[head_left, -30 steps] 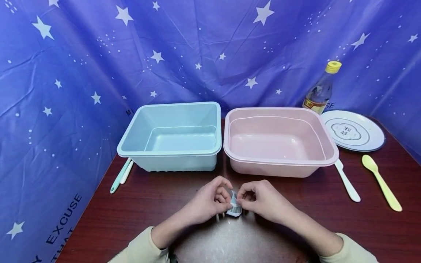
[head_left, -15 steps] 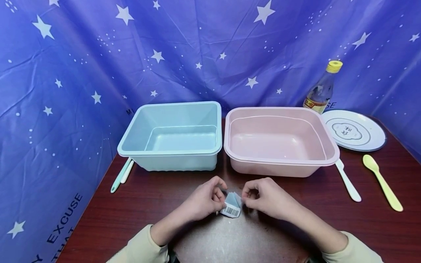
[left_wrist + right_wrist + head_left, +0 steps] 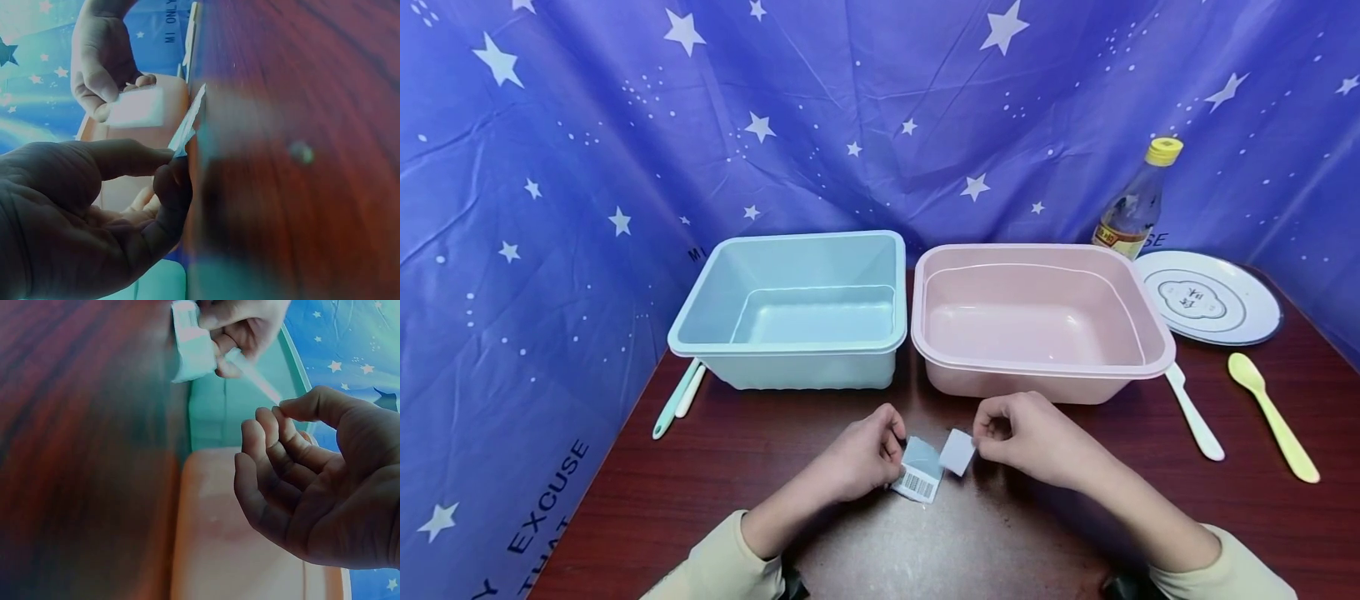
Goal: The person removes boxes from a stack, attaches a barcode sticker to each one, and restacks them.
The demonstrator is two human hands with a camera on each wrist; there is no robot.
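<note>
My left hand (image 3: 861, 457) pinches a small opened sachet (image 3: 920, 471), light blue with a white barcode panel, between thumb and fingertips. Just to its right, a small white square pad (image 3: 957, 452) hangs from the thumb and fingertips of my right hand (image 3: 1028, 437). Sachet and pad are apart in the head view. From the left wrist, the sachet (image 3: 187, 124) appears nearly edge-on and the pad (image 3: 136, 107) faces the camera. In the right wrist view the pad (image 3: 255, 377) is a thin slanted strip, blurred. Both hands are above the table, in front of the basins.
A light blue basin (image 3: 797, 367) and a pink basin (image 3: 1022, 385) stand side by side behind the hands. At right are a bottle (image 3: 1131, 208), a plate (image 3: 1243, 302), a white knife (image 3: 1195, 417) and a yellow spoon (image 3: 1273, 421). Two utensil handles (image 3: 676, 402) stick out at left.
The white pad has come out of the sachet. My right hand has moved right and slightly away with it, while my left hand has drawn a little left with the sachet.
</note>
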